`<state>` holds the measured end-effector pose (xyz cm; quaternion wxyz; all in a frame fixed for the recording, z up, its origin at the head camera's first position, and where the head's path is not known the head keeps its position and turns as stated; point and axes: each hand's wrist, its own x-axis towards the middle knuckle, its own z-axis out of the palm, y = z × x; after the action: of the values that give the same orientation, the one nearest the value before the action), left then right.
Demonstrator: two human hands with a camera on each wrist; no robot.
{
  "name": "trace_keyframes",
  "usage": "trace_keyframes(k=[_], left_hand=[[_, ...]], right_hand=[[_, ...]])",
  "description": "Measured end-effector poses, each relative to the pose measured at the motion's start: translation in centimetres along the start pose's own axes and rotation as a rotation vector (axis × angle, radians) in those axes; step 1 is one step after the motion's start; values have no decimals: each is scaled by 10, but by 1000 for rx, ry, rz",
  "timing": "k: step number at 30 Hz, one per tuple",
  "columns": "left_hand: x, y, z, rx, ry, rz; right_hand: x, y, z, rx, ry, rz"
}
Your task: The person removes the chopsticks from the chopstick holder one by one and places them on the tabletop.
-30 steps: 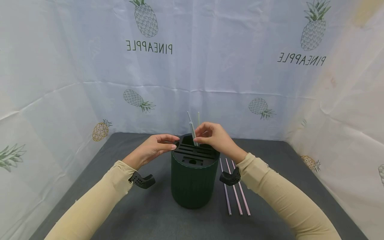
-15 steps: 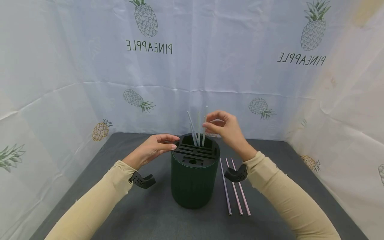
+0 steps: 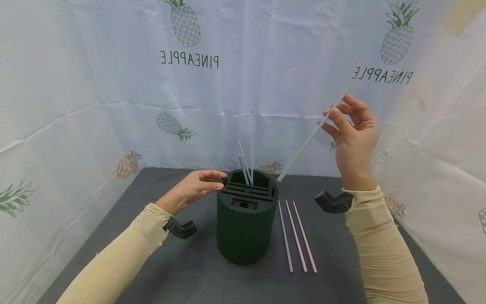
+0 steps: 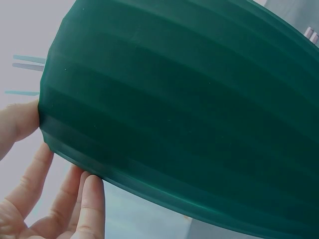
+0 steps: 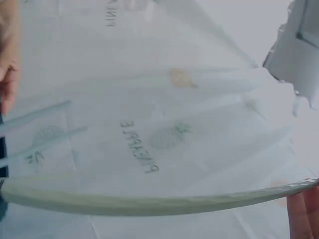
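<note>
Raised to the right of the dark green holder, my right hand pinches a pale green chopstick between thumb and fingers. The chopstick slants, its lower end near the holder's right rim. In the right wrist view this chopstick crosses the bottom of the picture. My left hand touches the holder's left rim with fairly straight fingers; in the left wrist view, fingertips rest against the ribbed green wall. Blue-grey chopsticks and one pale green chopstick stand in the holder's rear compartment.
Three chopsticks, one purple and two pink, lie on the dark grey table right of the holder. The holder's top has several slots. A white pineapple-print cloth hangs behind and at both sides.
My right hand has drawn the pale green chopstick up out of the holder and carried it to the right, tilting it. The left hand has stayed at the rim.
</note>
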<state>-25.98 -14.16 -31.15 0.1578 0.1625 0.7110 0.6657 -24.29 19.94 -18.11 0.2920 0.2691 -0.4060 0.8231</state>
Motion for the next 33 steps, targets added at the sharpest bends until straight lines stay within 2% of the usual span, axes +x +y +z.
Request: trace_keyframes(k=[3, 6, 11, 12, 18, 20, 26, 33], left_hand=[[0, -1, -1, -2, -2, -1], [1, -2, -1, 0, -4, 0], [1, -1, 0, 1, 5, -5], [1, -1, 1, 1, 7, -6], [1, 0, 2, -4, 16, -16], [1, 0, 1, 1, 9, -7], [0, 0, 0, 7, 5, -3], [1, 0, 0, 6, -2, -5]], right_hand=[[2, -9, -15, -20, 50, 11], [2, -12, -36, -84, 52, 39], [-5, -8, -79, -246, 9, 191], [-8, -6, -89, -307, -4, 229], [-33, 24, -146, -713, -136, 450], [-42, 35, -163, -804, -181, 524], [-67, 62, -200, -930, -249, 716], [-83, 86, -218, -1025, -290, 821]])
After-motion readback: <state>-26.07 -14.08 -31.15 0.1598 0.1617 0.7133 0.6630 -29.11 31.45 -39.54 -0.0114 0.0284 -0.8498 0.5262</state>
